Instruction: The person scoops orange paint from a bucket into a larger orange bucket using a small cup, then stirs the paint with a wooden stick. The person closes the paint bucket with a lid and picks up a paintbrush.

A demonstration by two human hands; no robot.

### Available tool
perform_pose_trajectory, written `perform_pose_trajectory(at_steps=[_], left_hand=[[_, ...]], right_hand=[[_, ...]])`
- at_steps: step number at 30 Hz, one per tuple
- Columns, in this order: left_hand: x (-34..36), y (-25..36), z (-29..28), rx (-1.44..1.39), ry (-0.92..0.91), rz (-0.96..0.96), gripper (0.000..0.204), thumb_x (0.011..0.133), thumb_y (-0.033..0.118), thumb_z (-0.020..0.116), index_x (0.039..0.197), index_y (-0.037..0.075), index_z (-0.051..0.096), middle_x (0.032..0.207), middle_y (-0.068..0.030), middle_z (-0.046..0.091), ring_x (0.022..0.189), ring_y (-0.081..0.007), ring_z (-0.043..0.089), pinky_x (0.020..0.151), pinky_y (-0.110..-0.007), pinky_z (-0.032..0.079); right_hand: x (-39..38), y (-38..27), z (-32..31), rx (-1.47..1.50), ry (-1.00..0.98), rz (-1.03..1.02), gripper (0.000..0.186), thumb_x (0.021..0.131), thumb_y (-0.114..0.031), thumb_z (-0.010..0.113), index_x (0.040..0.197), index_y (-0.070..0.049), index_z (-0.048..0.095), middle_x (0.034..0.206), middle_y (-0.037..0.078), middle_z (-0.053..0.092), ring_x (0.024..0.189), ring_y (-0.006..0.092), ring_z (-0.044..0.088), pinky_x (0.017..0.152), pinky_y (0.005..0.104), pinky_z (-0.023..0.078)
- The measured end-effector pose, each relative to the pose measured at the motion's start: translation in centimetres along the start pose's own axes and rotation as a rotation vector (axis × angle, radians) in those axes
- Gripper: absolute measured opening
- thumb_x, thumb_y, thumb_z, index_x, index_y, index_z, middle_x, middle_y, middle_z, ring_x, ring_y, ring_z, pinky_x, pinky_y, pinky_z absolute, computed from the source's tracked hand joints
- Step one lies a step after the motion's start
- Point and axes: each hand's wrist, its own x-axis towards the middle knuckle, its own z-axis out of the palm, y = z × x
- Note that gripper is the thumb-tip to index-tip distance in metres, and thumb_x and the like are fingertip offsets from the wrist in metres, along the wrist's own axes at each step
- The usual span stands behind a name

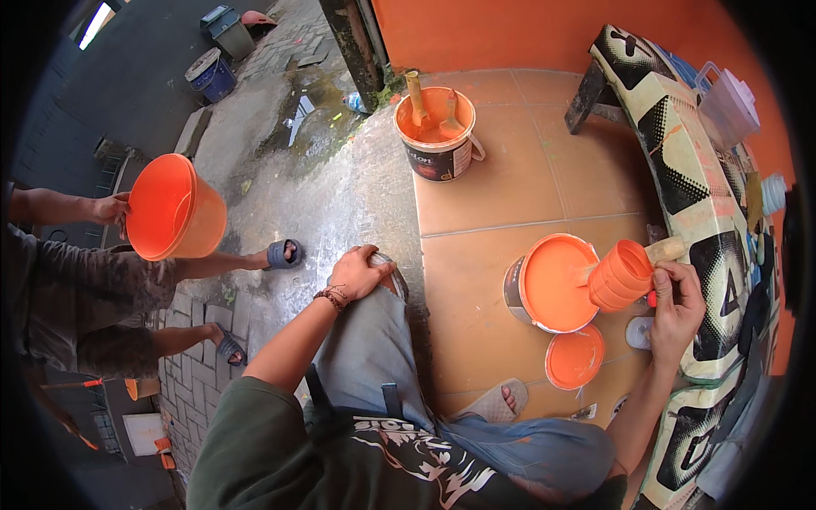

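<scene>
My right hand [677, 306] pinches the edge of a ribbed orange plastic cup [619, 280], held tilted above the right side of a bucket of orange paint [554, 285]. A pale wooden handle [665, 251] shows behind the cup; a small red object beside my fingers is unclear. An orange-coated round lid [575, 357] lies below the bucket. My left hand [357, 274] rests on my left knee with its fingers curled over it; a grey rim beside it is unclear.
Another person [51, 297] holds an orange bucket [174, 208] at left. A paint bucket with brushes [435, 144] stands on the tiles [484, 204]. A patterned bench [688, 170] bearing a clear container [728, 106] lines the right wall. Bins [229, 38] stand behind, beyond wet concrete.
</scene>
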Motion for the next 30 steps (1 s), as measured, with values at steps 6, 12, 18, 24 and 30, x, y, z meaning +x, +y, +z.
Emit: perform_pose_trajectory(at_steps=[6,12,18,24,30], left_hand=[[0.3,0.8,1.1,0.020,-0.041,0.021,0.063,0.079,0.052,0.062,0.120,0.004,0.062,0.117,-0.0212,0.062,0.112,-0.0350,0.059,0.097,-0.041,0.046],[1.6,2.9,2.5,0.068,-0.133,0.045,0.064,0.079,0.052,0.061,0.120,0.003,0.062,0.116,-0.0228,0.062,0.111,-0.0367,0.059,0.096,-0.043,0.047],[2.3,3.9,3.3,0.081,-0.186,0.021,0.061,0.079,0.053,0.058,0.117,0.005,0.063,0.119,-0.0209,0.061,0.116,-0.0340,0.057,0.099,-0.047,0.043],[3.3,5.1,4.1,0.088,-0.189,0.047,0.068,0.077,0.053,0.062,0.122,0.003,0.061,0.119,-0.0212,0.063,0.113,-0.0346,0.059,0.097,-0.041,0.046],[3.2,6.1,4.1,0.077,-0.242,0.067,0.068,0.077,0.053,0.063,0.121,0.001,0.062,0.118,-0.0219,0.064,0.113,-0.0344,0.060,0.098,-0.040,0.046]], right_hand=[[-0.4,-0.3,0.2,-0.039,-0.035,0.059,0.013,0.089,-0.007,0.067,0.090,0.005,0.064,0.083,0.006,0.057,0.076,0.0126,0.055,0.069,0.0234,0.043],[-2.0,0.2,-0.4,-0.037,-0.070,0.103,0.010,0.090,-0.006,0.064,0.092,0.004,0.063,0.085,0.004,0.057,0.075,0.0107,0.052,0.069,0.0232,0.042],[-2.2,-0.8,-0.5,-0.088,-0.089,0.016,0.011,0.092,-0.007,0.063,0.094,0.004,0.063,0.086,0.003,0.056,0.076,0.0100,0.051,0.069,0.0215,0.041],[-2.5,-1.4,-1.5,-0.070,-0.014,0.065,0.011,0.088,-0.006,0.067,0.091,0.004,0.065,0.083,0.006,0.059,0.075,0.0133,0.055,0.069,0.0249,0.044],[-3.1,-2.2,-1.9,-0.060,0.008,0.004,0.010,0.085,-0.004,0.070,0.091,0.004,0.066,0.082,0.005,0.058,0.068,0.0100,0.053,0.061,0.0222,0.042]])
